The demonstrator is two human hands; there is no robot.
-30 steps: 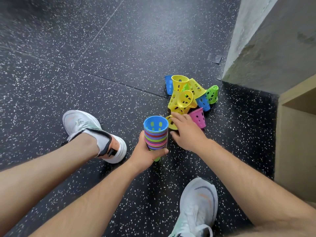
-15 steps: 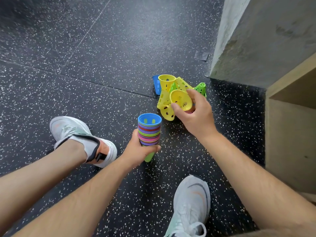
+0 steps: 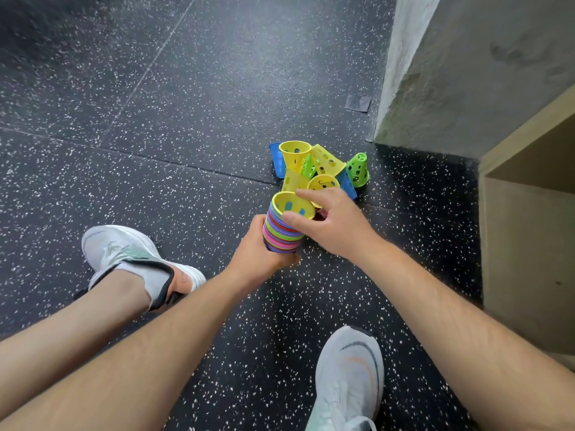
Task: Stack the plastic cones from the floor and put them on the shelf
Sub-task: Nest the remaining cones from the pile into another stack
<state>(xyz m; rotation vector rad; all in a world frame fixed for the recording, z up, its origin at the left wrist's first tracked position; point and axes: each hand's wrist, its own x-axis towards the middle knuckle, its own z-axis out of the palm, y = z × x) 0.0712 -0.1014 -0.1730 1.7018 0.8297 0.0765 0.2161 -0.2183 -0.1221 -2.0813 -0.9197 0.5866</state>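
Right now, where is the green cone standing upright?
The green cone stands right of centre in the head view, at the right edge of the loose pile, beside a blue cone and near the foot of the grey wall.

The cones [image 3: 323, 164] are smooth, slightly glossy plastic. The floor [image 3: 186, 119] looks like matt, speckled rubber. The wall [image 3: 466, 73] is rough plaster.

Yellow-topped multicoloured cone stack [image 3: 284, 230] beside loose cones [image 3: 320, 168] on floor

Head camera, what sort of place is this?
Probably a gym or sports training room: speckled black rubber floor, a pile of perforated plastic cones, and a wooden shelf unit beside a concrete wall.
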